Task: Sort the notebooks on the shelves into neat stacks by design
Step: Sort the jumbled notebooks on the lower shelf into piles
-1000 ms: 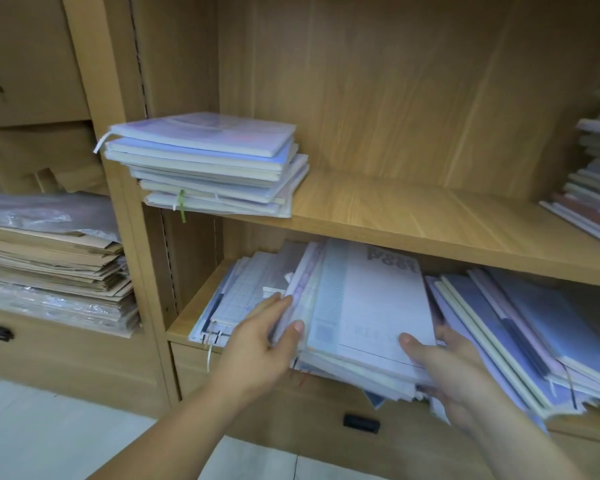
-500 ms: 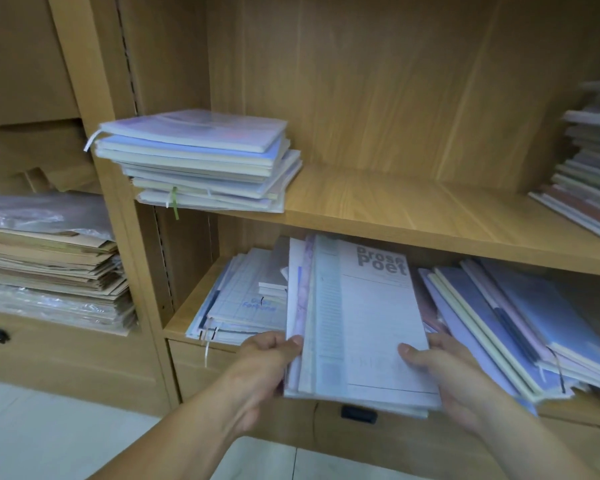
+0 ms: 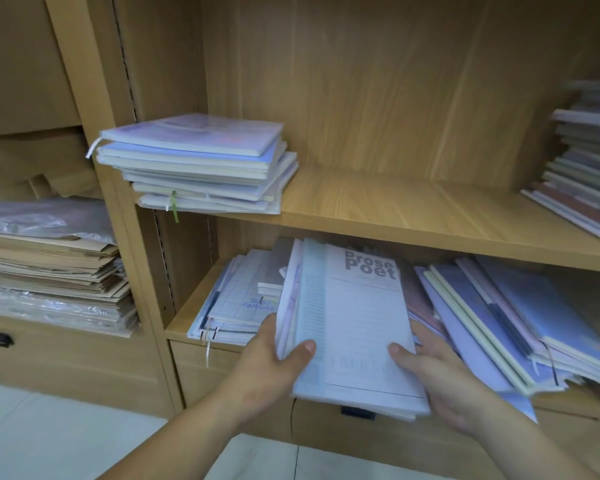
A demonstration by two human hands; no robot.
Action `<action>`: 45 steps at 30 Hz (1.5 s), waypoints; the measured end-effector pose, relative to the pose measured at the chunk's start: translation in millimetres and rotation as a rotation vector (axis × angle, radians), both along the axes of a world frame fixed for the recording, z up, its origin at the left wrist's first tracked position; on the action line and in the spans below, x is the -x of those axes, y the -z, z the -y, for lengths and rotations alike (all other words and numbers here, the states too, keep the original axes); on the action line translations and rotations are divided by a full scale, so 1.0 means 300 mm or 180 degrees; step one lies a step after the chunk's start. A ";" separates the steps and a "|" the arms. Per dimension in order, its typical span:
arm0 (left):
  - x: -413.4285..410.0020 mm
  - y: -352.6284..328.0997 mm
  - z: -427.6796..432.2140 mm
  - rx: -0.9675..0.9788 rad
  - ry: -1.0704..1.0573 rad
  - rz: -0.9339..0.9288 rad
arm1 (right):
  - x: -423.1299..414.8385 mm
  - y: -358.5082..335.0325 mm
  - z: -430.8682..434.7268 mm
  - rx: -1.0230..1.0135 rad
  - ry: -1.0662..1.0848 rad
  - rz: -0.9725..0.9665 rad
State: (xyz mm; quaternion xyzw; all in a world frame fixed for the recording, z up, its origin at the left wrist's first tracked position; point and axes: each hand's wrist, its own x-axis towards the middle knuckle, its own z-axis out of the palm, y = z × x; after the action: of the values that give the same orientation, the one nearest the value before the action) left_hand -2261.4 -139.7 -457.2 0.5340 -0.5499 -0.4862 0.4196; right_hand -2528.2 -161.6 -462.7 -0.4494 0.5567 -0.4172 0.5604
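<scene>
A stack of white notebooks [image 3: 357, 320], its top cover reading "Prose Poet", sticks out of the lower shelf [image 3: 184, 323] over its front edge. My left hand [image 3: 274, 365] grips the stack's left side, thumb on the cover. My right hand [image 3: 437, 379] grips its right side, thumb on top and fingers underneath. To the left lies a pile of grid-pattern notebooks [image 3: 236, 303]. A slanting pile of blue and lilac notebooks [image 3: 506, 317] lies to the right. On the upper shelf [image 3: 413, 209] sit a blue stack [image 3: 201, 161] at the left and a mixed stack [image 3: 586, 174] at the right.
The middle of the upper shelf shows bare wood. A side compartment at the left holds wrapped brown paper stacks [image 3: 49, 278]. Drawers with black handles [image 3: 357, 412] run below the lower shelf. The floor [image 3: 49, 438] is pale tile.
Both hands have drawn the white stack farther out of the lower shelf toward me and squared it up. My left thumb now lies on the cover.
</scene>
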 end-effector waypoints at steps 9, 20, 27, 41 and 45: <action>-0.055 -0.104 -0.172 -0.0403 0.0296 -0.0185 | -0.071 -0.100 -0.161 0.0315 -0.0472 -0.0331; -0.281 -0.240 -0.618 0.0828 0.0218 0.0315 | -0.255 -0.285 -0.549 0.1517 -0.0813 -0.1276; -0.367 -0.562 -0.656 0.1536 0.0195 0.0438 | -0.347 -0.533 -0.570 0.2381 -0.0030 -0.1640; -0.537 -0.920 -0.059 0.1621 -0.1541 0.0983 | -0.630 -0.948 0.059 0.2269 -0.0344 -0.1227; -0.585 -0.863 0.044 0.1558 -0.1538 0.1754 | -0.663 -0.923 0.118 0.1854 -0.0699 -0.1483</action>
State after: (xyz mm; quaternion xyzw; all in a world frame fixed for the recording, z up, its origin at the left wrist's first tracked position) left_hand -2086.0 -152.8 -198.5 0.6418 -0.5996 -0.0689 0.4731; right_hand -2329.3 -197.1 -185.8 -0.7294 0.4758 -0.3821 0.3091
